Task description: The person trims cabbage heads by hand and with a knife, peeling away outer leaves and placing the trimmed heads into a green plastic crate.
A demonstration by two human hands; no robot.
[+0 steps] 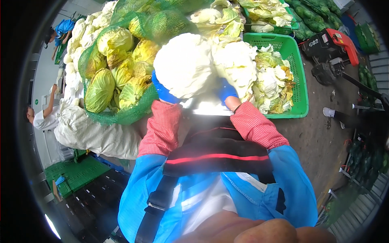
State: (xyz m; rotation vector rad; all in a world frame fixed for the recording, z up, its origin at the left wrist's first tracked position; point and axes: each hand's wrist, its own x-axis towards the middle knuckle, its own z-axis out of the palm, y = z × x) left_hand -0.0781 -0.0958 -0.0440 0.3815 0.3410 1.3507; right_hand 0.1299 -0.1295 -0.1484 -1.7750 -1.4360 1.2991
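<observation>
A pale, overexposed cabbage head (pixel 184 65) sits right in front of me. My left hand (pixel 162 89), in a blue glove, cups its lower left side. Lower right of the head is my gloved right hand (pixel 228 91), beside a heap of pale cabbage leaves (pixel 235 65); glare and blur hide its fingers and whatever they touch. To the left, an open green mesh sack (pixel 136 104) holds several cabbages (pixel 99 90) with green and yellowed outer leaves. On the right, a green plastic crate (pixel 304 100) contains loose leaves (pixel 272 83), some browned.
A tied white woven sack (pixel 97 136) lies at the left, below stacked pale cabbages (pixel 74 42). Another leaf-filled crate (pixel 294 22) stands farther back. A red and black machine (pixel 328 45) is on the right-hand floor. Two people (pixel 62 29) are at the left; another person's shoe (pixel 328 112) shows right.
</observation>
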